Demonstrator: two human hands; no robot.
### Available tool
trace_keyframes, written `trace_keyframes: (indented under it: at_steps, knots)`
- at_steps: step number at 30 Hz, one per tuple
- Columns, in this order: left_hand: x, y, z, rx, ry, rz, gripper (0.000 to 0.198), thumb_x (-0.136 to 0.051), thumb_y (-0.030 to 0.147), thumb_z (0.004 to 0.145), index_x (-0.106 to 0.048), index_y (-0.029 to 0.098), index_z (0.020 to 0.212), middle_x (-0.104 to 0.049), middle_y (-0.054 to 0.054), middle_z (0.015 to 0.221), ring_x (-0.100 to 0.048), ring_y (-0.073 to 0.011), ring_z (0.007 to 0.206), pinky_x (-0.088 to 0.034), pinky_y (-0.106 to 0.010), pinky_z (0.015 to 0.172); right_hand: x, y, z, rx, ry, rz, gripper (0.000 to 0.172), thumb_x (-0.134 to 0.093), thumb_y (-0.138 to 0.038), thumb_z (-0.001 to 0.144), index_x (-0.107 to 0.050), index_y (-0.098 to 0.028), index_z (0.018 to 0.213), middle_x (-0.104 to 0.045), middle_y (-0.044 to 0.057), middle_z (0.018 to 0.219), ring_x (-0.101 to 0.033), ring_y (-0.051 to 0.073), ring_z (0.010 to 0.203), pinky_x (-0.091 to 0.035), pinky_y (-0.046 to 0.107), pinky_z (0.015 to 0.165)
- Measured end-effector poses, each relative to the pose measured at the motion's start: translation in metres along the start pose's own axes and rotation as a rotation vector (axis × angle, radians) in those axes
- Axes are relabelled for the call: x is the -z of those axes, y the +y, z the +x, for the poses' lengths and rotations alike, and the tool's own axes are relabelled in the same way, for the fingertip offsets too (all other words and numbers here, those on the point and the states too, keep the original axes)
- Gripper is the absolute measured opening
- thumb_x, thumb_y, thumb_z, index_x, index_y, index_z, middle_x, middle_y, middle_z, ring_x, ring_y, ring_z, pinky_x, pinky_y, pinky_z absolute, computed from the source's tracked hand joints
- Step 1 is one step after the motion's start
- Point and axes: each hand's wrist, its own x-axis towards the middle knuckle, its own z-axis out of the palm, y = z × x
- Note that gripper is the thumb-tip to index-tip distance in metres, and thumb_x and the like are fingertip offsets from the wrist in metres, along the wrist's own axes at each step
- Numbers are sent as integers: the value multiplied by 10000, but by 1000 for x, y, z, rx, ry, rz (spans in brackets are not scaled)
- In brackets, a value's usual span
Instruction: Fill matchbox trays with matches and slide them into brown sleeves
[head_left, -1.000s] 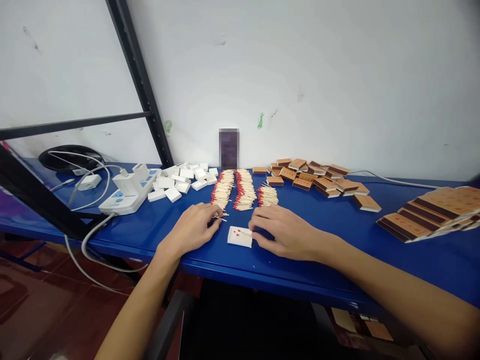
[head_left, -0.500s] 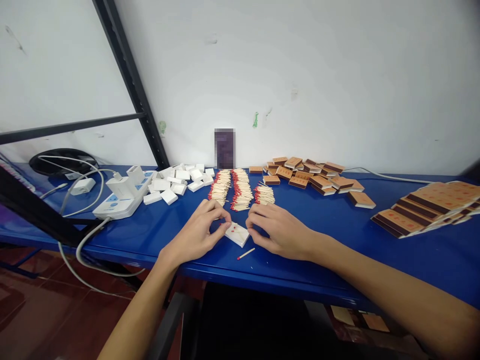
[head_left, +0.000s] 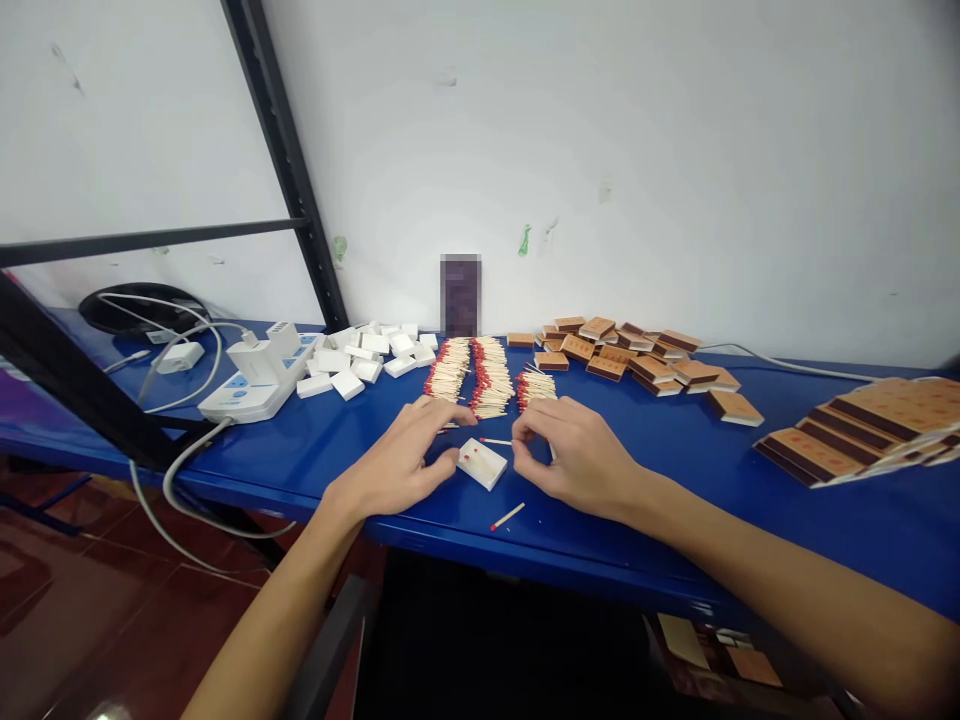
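A small white matchbox tray (head_left: 489, 474) with a few red-headed matches inside lies between my hands on the blue table (head_left: 442, 520). My left hand (head_left: 405, 455) is beside its left end, thumb and forefinger apart, the thumb tip close to or touching the tray's edge. Above the tray's right side, my right hand (head_left: 577, 452) pinches a matchstick (head_left: 495, 441) whose red head points left. One loose match (head_left: 508, 516) rests in front of the tray. Behind my hands are heaps of matches (head_left: 491, 375), with a smaller heap (head_left: 536, 388) at their right.
White matchbox trays (head_left: 367, 355) are heaped at the back left, beside a power strip (head_left: 259, 395) with plugs and cables. Brown matchbox sleeves (head_left: 615, 352) lie at the back right. More stacked sleeves (head_left: 847, 430) stand far right. A black metal frame (head_left: 289, 160) rises at left.
My left thumb and forefinger have parted. My right hand has drawn slightly away from the tray, and a match now shows in its pinch. The whole view has shifted a little.
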Motion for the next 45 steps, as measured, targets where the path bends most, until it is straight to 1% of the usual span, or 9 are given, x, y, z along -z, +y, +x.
trace_keyframes:
  at_steps: [5,15,19,21,24,27,31,38,45]
  knots:
    - [-3,2,-2,21,-106,34,574,-584,197,803,-443,288,1352,-557,-28,1335,-465,-255,1250,-331,-453,1098,-3,-6,-1,-49,-141,54,53,-580,-199,831,-600,-191,782,-635,20,756,-553,164,704,-360,298,688]
    - [-4,2,-1,11,-89,61,473,-602,246,838,-505,280,1299,-637,-18,1139,-537,-232,1127,-363,-410,1018,21,-18,-7,168,-455,213,50,-633,-210,790,-586,-197,803,-621,-6,765,-501,143,674,-367,291,668]
    - [-2,-1,-1,27,-55,64,452,-606,328,860,-509,286,1299,-641,-27,1145,-535,-245,1105,-374,-415,989,22,-21,-6,177,-531,221,96,-541,-172,895,-569,-199,807,-619,-1,785,-499,139,672,-375,296,671]
    - [0,-5,0,67,29,91,319,-519,340,921,-547,262,1229,-641,-33,1151,-537,-238,1072,-387,-407,955,22,-20,-5,167,-514,195,148,-485,-189,943,-570,-198,823,-619,10,801,-506,143,672,-378,300,666]
    - [-2,-13,3,180,135,231,198,-433,295,957,-611,216,995,-645,-38,1010,-538,-231,960,-399,-393,863,16,-17,-1,96,-366,158,150,-460,-216,964,-572,-193,867,-619,27,833,-526,153,693,-382,299,661]
    - [-6,-17,4,249,114,387,158,-493,303,924,-618,211,896,-607,-42,902,-517,-247,911,-386,-392,793,6,-13,3,10,-188,141,138,-458,-224,963,-565,-186,886,-610,39,840,-537,163,725,-386,294,663]
    - [-11,-19,3,257,62,461,165,-490,320,936,-615,213,921,-588,-50,908,-501,-254,903,-368,-399,771,-3,-12,5,-58,-208,112,109,-477,-244,959,-556,-198,901,-600,21,828,-535,161,719,-374,289,644]
    - [-9,-18,2,213,47,375,220,-409,319,991,-586,200,937,-565,-56,948,-476,-240,909,-374,-396,790,1,-11,1,-61,-172,175,57,-457,-213,949,-510,-208,929,-599,29,864,-545,163,766,-407,291,681]
    - [-10,10,7,60,63,139,186,-416,325,993,-560,216,948,-553,-45,1033,-468,-224,988,-378,-389,880,-1,-6,-1,-137,-70,238,83,-484,-189,918,-516,-217,990,-606,22,851,-542,148,707,-404,268,616]
